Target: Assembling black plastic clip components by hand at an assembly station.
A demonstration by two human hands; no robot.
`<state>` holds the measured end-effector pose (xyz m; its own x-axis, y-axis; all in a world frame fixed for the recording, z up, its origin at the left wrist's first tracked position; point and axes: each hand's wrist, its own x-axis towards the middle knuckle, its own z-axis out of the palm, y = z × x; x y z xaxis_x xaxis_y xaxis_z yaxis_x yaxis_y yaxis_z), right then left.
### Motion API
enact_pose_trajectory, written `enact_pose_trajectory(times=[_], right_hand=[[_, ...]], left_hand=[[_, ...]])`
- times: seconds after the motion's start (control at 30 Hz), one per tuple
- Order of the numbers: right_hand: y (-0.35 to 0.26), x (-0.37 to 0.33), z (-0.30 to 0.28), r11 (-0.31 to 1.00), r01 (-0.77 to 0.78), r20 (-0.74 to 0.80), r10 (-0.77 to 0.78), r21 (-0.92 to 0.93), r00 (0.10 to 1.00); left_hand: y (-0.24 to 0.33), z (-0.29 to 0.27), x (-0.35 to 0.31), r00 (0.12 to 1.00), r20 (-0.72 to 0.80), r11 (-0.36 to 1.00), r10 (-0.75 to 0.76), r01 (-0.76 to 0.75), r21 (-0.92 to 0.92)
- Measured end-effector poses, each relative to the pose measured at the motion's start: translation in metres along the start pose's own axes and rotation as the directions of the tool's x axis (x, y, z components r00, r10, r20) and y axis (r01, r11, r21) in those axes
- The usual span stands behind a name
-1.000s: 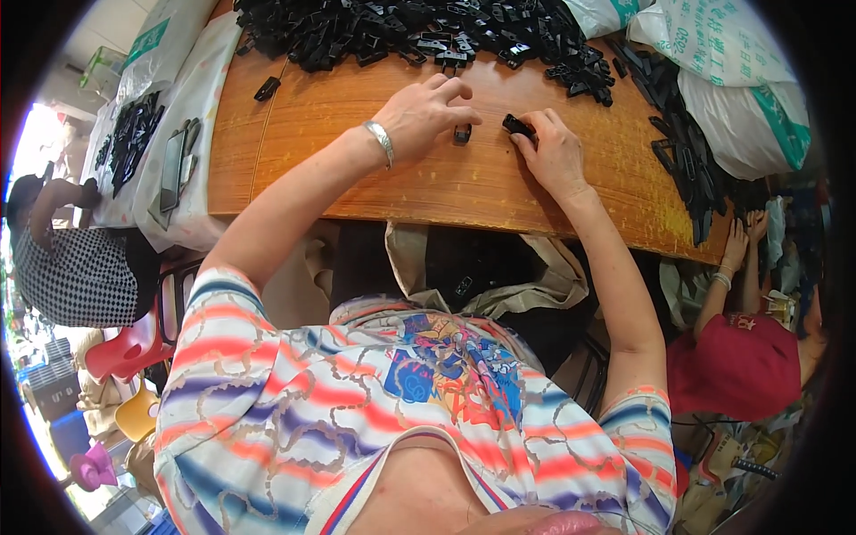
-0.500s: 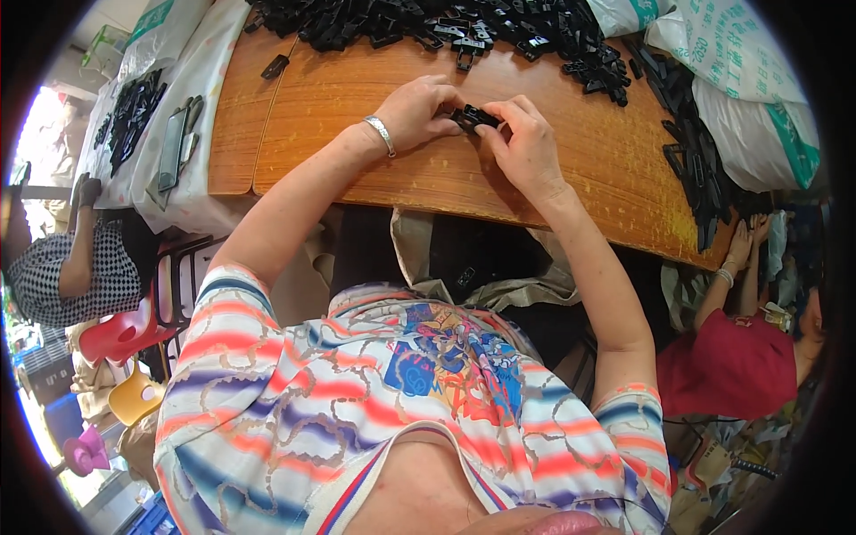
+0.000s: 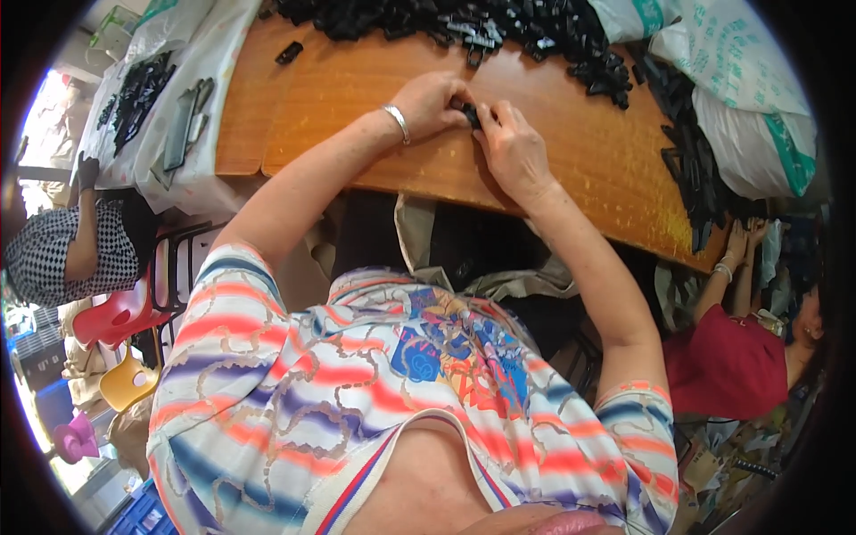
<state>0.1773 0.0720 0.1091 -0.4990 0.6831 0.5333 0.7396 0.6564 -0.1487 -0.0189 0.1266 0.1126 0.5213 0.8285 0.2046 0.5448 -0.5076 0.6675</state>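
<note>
Over the brown wooden table [image 3: 366, 85], both my hands meet on a small black plastic part [image 3: 470, 114]. My left hand [image 3: 432, 105], with a silver bangle at its wrist, pinches one side of it. From the other side, the fingers of my right hand [image 3: 512, 143] close on the same part. Most of the part is hidden by my fingers, so its exact kind does not show. Beyond my hands lies a big heap of similar black plastic parts [image 3: 535, 40]. One loose black piece [image 3: 289, 53] rests apart at the far left.
White plastic sacks [image 3: 744, 116] with green print stand at the far right, by a row of long black strips [image 3: 691, 183]. On a covered table at the left are more black strips [image 3: 143, 94] and a metal tool [image 3: 185, 125]. Co-workers sit on either side.
My hands have drawn closer together around the black part and turned it, so less of it shows. The whole view has shifted slightly.
</note>
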Motion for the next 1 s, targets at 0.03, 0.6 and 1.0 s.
enact_pose_trajectory(times=[0.03, 0.6, 1.0], right_hand=[[0.003, -0.002, 0.001, 0.999, -0.047, 0.02, 0.047, 0.011, 0.999], [-0.011, -0.079, -0.053, 0.917, -0.091, 0.116, 0.049, 0.389, 0.992], [0.142, 0.076, -0.006, 0.968, -0.218, 0.016, 0.222, -0.122, 0.975]], left_hand=[[-0.005, 0.002, 0.003, 0.997, 0.022, 0.994, 0.08, -0.082, 0.073], [-0.022, 0.0, 0.056, 0.956, -0.114, 0.862, 0.27, -0.188, 0.471], [0.022, 0.009, 0.023, 0.935, -0.108, 0.864, 0.339, -0.264, 0.429]])
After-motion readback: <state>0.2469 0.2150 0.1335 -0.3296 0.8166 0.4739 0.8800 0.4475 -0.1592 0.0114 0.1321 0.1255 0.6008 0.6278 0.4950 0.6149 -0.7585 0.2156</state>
